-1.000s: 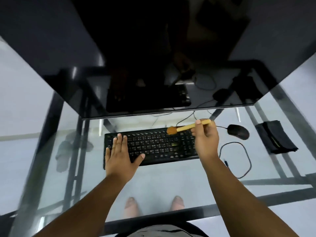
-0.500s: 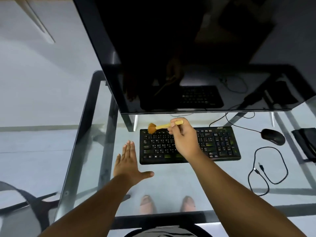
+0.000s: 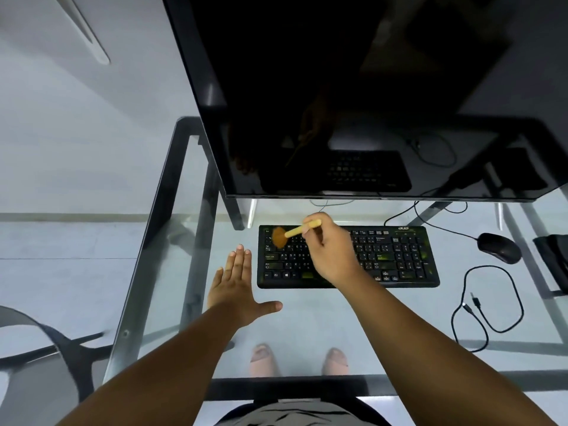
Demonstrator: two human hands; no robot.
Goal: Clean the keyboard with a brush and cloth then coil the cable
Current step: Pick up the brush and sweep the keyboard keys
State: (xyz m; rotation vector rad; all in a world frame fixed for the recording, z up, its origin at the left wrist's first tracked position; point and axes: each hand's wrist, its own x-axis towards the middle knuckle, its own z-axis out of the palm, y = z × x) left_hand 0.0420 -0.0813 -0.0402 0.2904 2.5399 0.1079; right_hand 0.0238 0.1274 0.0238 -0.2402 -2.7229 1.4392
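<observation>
Brush (image 3: 285, 235), pinched in my right hand (image 3: 330, 256), now swept to keyboard (image 3: 399, 256) corner at 10 o'clock; left hand (image 3: 236, 287) moved off keys, flat on worktop (image 3: 307, 327); brushing nearly complete.

Right hand (image 3: 330, 252) covers the mid keys of the keyboard (image 3: 396, 256). Brush (image 3: 292, 233) bristles blurred, prob. touching the top-left keys. Dark cloth (image 3: 553, 259) cut off by the right edge. Monitor (image 3: 353, 96) top out of frame. Key legends too small to read.
</observation>
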